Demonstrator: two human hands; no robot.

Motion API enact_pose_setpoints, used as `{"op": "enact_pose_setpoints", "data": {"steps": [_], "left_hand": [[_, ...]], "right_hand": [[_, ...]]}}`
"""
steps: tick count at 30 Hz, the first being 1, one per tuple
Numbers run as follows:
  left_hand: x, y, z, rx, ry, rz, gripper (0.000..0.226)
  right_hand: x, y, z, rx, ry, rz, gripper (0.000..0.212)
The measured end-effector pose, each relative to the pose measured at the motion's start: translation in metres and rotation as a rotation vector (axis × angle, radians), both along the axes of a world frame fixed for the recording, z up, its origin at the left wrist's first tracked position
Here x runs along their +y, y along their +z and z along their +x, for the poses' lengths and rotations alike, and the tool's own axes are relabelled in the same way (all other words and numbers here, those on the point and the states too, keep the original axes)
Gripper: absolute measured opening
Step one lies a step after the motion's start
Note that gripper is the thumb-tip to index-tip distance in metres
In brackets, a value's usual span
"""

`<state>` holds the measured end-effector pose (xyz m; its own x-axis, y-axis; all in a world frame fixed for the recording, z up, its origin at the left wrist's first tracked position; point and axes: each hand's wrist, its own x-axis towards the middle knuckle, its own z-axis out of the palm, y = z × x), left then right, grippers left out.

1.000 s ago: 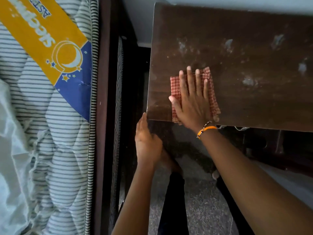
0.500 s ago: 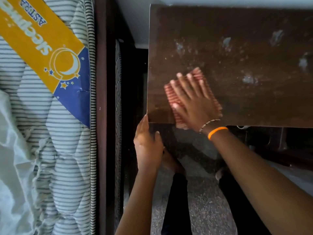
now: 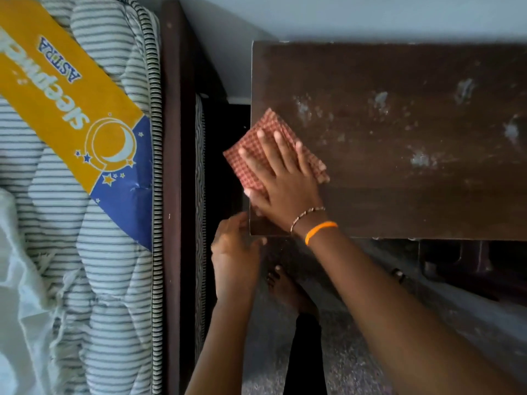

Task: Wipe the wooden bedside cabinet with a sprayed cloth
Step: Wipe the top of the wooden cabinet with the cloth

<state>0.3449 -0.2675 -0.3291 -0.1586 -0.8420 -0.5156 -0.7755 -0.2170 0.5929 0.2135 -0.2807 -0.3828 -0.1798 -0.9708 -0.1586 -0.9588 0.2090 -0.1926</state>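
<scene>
With fingers (image 3: 278,151) spread flat, right hand (image 3: 281,178) presses checked cloth (image 3: 258,141) onto cabinet top (image 3: 399,181) at its left edge, cloth corner overhanging. Unwiped pale smudges (image 3: 419,159) lie rightward, along the top's long axis. Left hand (image 3: 233,249) loosely cups the near-left corner, forearm reaching up from below.

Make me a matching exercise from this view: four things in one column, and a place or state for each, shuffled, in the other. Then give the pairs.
Things:
1. checked cloth
2. right hand
3. left hand
4. mattress

Places or states:
A. at the cabinet's near left corner
B. left of the cabinet, striped
C. pressed flat on the cloth
D. hanging partly over the cabinet's left edge

Pairs: 1-D, 2-C, 3-A, 4-B
</scene>
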Motion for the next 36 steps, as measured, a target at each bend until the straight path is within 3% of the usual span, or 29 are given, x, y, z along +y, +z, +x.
{"op": "enact_pose_setpoints", "data": {"steps": [2,4,8,12,16,20,25,32,36], "left_hand": [[-0.002,-0.002,-0.008,-0.045,-0.156,-0.007,0.084],[-0.005,-0.003,-0.016,-0.081,-0.292,-0.028,0.096],[-0.014,-0.003,-0.024,-0.221,-0.393,-0.034,0.095],[-0.016,-0.002,-0.03,-0.302,-0.425,-0.034,0.093],[-0.012,-0.001,-0.031,-0.289,-0.394,-0.037,0.093],[-0.008,-0.008,-0.031,-0.351,-0.448,-0.135,0.097],[0.002,-0.007,-0.05,-0.527,-0.508,-0.118,0.13],[-0.001,-0.006,-0.096,-0.569,-0.691,-0.308,0.085],[0.004,-0.006,-0.123,-0.569,-0.8,-0.209,0.13]], "right_hand": [[-0.019,-0.001,-0.025,0.01,-0.03,-0.006,0.065],[-0.02,-0.002,-0.055,0.018,-0.109,0.017,0.064],[0.033,-0.002,-0.107,0.065,-0.377,0.068,0.065],[0.089,0.004,-0.084,0.078,-0.594,0.143,0.067],[0.073,0.009,-0.03,0.009,-0.489,0.163,0.064],[-0.004,0.004,-0.017,-0.045,-0.251,0.062,0.062],[-0.102,0.002,-0.042,-0.058,-0.142,0.03,0.065],[-0.11,0.0,-0.09,-0.05,-0.152,0.001,0.062],[-0.07,-0.002,-0.142,-0.012,-0.336,-0.007,0.063]]}}
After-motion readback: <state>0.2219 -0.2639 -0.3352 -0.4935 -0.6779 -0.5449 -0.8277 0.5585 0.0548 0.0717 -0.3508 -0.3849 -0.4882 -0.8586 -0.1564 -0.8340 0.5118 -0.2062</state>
